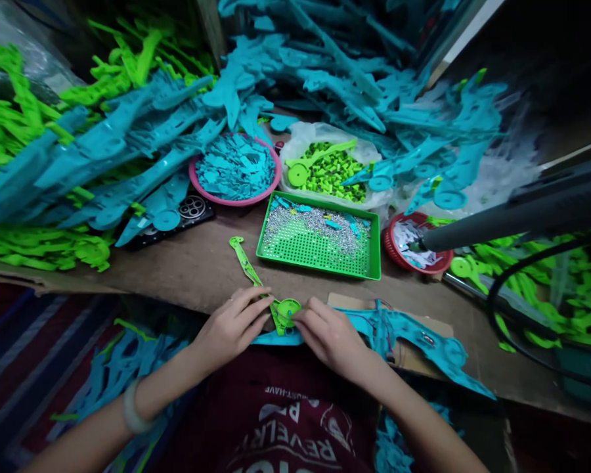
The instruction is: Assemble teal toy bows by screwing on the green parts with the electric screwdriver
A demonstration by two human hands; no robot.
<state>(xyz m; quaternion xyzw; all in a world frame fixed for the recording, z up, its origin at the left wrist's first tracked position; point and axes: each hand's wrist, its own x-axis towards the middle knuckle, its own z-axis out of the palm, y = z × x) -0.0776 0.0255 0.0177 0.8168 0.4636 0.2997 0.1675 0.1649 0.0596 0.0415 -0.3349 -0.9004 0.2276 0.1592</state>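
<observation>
Over the table's front edge, my left hand (237, 320) has its fingers closed on a lime-green plastic part. This green part (249, 268) has a long arm with a hooked end, and a round disc (289, 311) at its near end. My right hand (329, 334) is closed in a pinch at the disc's right edge; what lies between its fingertips is hidden. Under both hands and out to the right runs a long teal plastic shell (414, 326), with thin wires and a small metal piece in its hollow.
Ahead stands a green perforated tray (320, 265) with small screws and teal bits. Behind it are a pink bowl (192, 176) of teal pieces and a plastic bag (374, 152) of green caps. A red basket (391, 253) stands right, near a dark pole (512, 203). Teal shells (128, 144) pile up behind.
</observation>
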